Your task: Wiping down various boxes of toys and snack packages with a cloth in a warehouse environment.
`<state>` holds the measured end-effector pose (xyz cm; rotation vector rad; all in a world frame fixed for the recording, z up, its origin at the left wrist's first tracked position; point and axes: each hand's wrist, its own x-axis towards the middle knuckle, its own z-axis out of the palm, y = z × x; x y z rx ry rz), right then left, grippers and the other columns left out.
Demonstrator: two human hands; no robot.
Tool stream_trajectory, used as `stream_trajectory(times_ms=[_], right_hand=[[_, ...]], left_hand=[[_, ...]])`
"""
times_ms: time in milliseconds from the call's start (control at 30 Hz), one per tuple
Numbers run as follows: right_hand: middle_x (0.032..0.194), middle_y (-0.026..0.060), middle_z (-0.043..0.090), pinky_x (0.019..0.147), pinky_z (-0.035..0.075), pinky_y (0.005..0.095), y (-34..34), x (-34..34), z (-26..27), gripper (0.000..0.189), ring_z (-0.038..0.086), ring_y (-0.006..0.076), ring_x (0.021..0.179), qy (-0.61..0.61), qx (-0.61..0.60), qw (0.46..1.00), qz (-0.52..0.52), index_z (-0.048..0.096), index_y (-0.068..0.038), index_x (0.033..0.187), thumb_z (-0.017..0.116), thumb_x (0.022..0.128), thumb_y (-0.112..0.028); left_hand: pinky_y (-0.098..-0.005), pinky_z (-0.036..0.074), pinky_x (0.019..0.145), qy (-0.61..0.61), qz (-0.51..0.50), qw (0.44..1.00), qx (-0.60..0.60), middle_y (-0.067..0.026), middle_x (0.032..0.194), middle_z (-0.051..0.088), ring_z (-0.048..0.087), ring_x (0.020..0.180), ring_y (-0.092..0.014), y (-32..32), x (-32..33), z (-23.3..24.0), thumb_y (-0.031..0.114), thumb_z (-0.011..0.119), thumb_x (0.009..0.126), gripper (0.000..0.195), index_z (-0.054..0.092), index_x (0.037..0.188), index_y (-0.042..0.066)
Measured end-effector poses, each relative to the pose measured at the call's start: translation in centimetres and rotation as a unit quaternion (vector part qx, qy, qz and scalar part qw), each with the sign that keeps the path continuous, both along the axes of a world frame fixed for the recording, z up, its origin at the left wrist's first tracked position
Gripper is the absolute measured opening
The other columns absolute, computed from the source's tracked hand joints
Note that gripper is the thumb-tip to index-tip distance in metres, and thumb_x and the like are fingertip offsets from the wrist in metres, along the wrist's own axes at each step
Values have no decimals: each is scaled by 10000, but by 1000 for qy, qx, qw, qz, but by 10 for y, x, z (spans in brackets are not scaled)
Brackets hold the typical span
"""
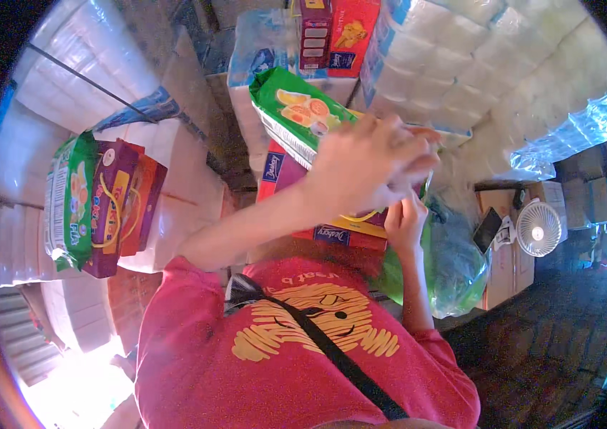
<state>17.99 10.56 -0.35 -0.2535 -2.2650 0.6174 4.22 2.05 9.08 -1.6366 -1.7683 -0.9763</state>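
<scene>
My left hand (375, 161), blurred by motion, reaches across over the right end of a green pack (303, 110) with fruit pictures. Its fingers are bent; what lies between them cannot be made out. Just below it, my right hand (408, 217) is raised with fingers drawn together close to the pack's end, their tips partly hidden. The pack lies tilted on a stack of red and purple boxes. A purple box with a yellow cord handle (359, 217) shows under my left hand, above a box with a yellow edge (335, 235).
At left, another green pack (70, 201) leans beside purple handled boxes (113, 209) on white cartons. A red box (352, 35) stands at the back. Plastic-wrapped white bundles (442, 59) rise behind. To the right are a green plastic bag (456, 268), a phone (487, 230) and a white fan (538, 228).
</scene>
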Motion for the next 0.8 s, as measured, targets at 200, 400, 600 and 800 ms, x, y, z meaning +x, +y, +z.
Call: stream_trajectory(times_ms=[200, 400, 600, 800], right_hand=[[727, 163, 548, 549, 418, 383, 0, -6, 13, 51, 550, 328, 627, -16, -52, 998, -19, 535, 27, 839, 493, 816, 10], [606, 134, 508, 447, 350, 346, 7, -11, 7, 104, 490, 264, 484, 5, -94, 995, -28, 558, 3, 853, 490, 860, -76], [653, -33, 450, 421, 286, 211, 28, -24, 17, 156, 352, 31, 548, 50, -310, 948, -42, 568, -31, 913, 456, 920, -139], [664, -29, 427, 456, 321, 205, 52, -74, 48, 180, 384, 32, 603, 69, -250, 966, 8, 514, -34, 781, 460, 920, -135]], left_hand=[[-390, 509, 634, -14, 205, 975, -90, -70, 884, 573, 602, 795, -272, -24, -84, 7, 328, 663, 662, 397, 564, 1022, 194], [-398, 493, 668, -95, 373, 922, -52, -119, 935, 608, 608, 831, -318, -64, -147, -17, 451, 658, 709, 523, 555, 1085, 103], [-372, 484, 693, -229, 308, 922, 48, -111, 923, 629, 619, 827, -294, -104, -146, -37, 370, 670, 711, 461, 563, 1080, 116], [-279, 470, 719, -404, 120, 896, 136, -98, 853, 651, 630, 800, -157, -126, -126, -48, 187, 707, 689, 389, 576, 1029, 53]])
